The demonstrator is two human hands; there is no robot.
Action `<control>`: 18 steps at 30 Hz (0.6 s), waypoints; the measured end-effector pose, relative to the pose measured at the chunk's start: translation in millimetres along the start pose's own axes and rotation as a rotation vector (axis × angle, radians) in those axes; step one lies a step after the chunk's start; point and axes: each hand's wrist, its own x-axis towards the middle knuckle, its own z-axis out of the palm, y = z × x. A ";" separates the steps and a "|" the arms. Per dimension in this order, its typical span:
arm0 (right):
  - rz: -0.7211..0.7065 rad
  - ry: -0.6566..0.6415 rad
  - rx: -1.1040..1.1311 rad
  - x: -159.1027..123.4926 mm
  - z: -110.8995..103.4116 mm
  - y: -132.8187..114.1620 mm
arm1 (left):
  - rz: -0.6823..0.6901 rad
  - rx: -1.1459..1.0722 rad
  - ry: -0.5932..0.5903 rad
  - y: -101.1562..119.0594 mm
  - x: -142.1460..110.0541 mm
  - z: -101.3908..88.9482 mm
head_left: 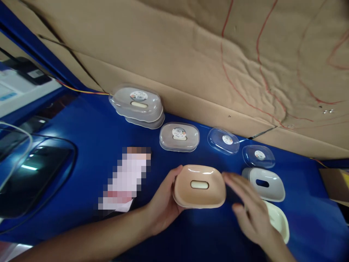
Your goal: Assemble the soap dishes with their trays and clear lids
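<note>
My left grip (166, 196) holds the peach dish (200, 196), unlidded; my right grip (252, 211), loose, is beside it, contact unclear. Behind the peach dish, a stack (136, 111) and single dish (167, 140) look covered; rightward, two lids (214, 140) lie off, grey dish (275, 182) and cream dish (282, 223) uncovered.

Dim, uneven light noted; glare thrown back by a black, glossy, flat-faced device (35, 182); side edges stretched, blurred; a pale, oblong object (127, 178) coarsely pixelated
</note>
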 end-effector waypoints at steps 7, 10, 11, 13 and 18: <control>0.220 -0.118 -0.378 38.8 5.4 61.7 | -0.028 -0.003 -0.019 -4.1 -1.8 -1.4; 0.228 -0.170 -0.434 33.5 8.3 61.0 | -0.044 -0.011 -0.014 -5.5 -1.2 -2.8; 0.251 -0.142 -0.442 29.2 9.1 57.3 | -0.044 -0.016 -0.019 -6.0 -1.1 -3.5; 0.316 -0.086 -0.431 20.3 11.4 48.3 | -0.048 -0.023 -0.029 -7.2 -1.5 -5.1; 0.488 -0.151 -0.184 10.2 15.2 34.7 | -0.088 0.024 -0.056 -10.4 -3.6 -7.1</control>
